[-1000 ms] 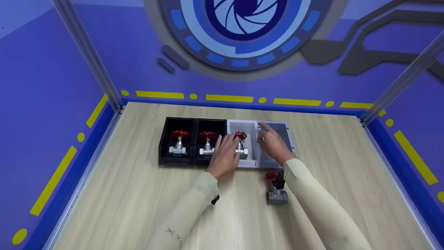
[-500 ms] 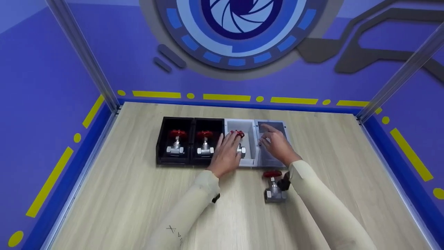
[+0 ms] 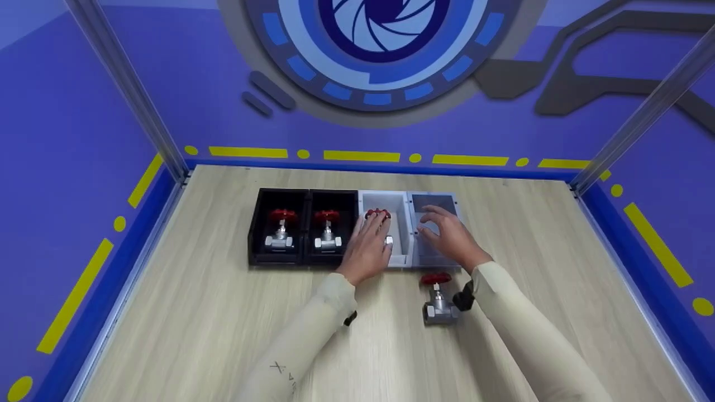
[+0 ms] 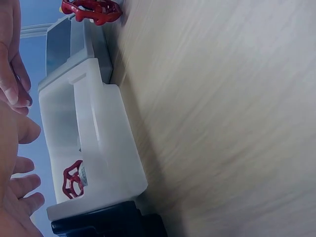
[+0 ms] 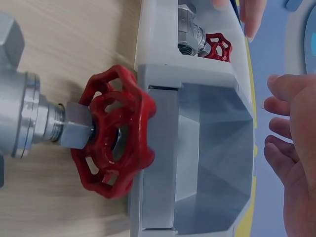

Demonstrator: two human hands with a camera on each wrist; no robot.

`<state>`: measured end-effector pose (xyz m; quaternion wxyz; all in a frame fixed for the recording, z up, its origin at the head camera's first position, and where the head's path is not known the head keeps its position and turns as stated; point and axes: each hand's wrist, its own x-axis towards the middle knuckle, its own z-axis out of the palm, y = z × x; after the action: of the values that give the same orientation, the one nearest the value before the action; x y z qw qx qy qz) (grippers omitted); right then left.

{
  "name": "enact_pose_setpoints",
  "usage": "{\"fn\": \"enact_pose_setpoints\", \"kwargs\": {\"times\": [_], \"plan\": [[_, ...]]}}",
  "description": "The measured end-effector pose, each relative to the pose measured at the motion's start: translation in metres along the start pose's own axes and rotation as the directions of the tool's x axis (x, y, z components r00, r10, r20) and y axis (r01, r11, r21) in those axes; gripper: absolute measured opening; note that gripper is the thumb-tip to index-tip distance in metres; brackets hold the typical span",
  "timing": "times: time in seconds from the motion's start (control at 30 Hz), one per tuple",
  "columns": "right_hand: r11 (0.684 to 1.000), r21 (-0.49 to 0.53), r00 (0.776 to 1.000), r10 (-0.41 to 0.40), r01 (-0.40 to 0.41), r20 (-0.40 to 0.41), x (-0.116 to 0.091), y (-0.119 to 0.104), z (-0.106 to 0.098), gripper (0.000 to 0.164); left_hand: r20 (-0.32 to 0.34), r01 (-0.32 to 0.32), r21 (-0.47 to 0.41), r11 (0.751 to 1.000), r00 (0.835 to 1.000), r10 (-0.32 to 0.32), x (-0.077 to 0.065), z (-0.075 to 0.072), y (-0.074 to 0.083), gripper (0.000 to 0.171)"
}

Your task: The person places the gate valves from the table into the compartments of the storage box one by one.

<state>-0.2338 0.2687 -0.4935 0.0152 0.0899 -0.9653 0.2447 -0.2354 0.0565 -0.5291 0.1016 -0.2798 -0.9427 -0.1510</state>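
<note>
My left hand (image 3: 366, 249) hovers over the white bin (image 3: 400, 260), its fingers straight and spread above a gate valve (image 3: 389, 240) with a red handwheel. That valve is partly hidden under the hand in the head view; its handwheel (image 5: 218, 47) shows inside the bin in the right wrist view. Over the grey bin (image 3: 435, 257) is my right hand (image 3: 450, 239), thumb and fingers loosely bent with nothing between them. The grey bin's inside (image 5: 187, 163) is bare. In front of it another gate valve (image 3: 440, 307) stands upright on the table, red handwheel up, close by the right wrist.
Two black bins (image 3: 277, 259) adjoin the white one on the left, each with a red-handled valve (image 3: 328, 237) standing in it. All the bins form one row on the wooden table (image 3: 223, 324). Purple panels (image 3: 151, 67) enclose the back and sides.
My right hand has drawn slightly right and down from the divider between the white and grey bins. The left hand stays over the white bin. The head view has shifted a little.
</note>
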Motion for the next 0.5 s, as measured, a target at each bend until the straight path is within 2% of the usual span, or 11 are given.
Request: {"fn": "enact_pose_setpoints", "kwargs": {"times": [0.27,0.5], "plan": [[1.0,-0.002,1.0,0.012,-0.012,0.011,-0.006,0.001,-0.001,0.024,0.028,0.001,-0.004,1.0,1.0,-0.001,0.003,-0.001,0.006,0.053],[0.999,-0.008,0.999,-0.038,0.038,0.001,-0.015,0.003,-0.004,0.027,0.07,0.016,-0.012,1.0,0.997,-0.016,0.005,0.0,0.014,0.056]]}}
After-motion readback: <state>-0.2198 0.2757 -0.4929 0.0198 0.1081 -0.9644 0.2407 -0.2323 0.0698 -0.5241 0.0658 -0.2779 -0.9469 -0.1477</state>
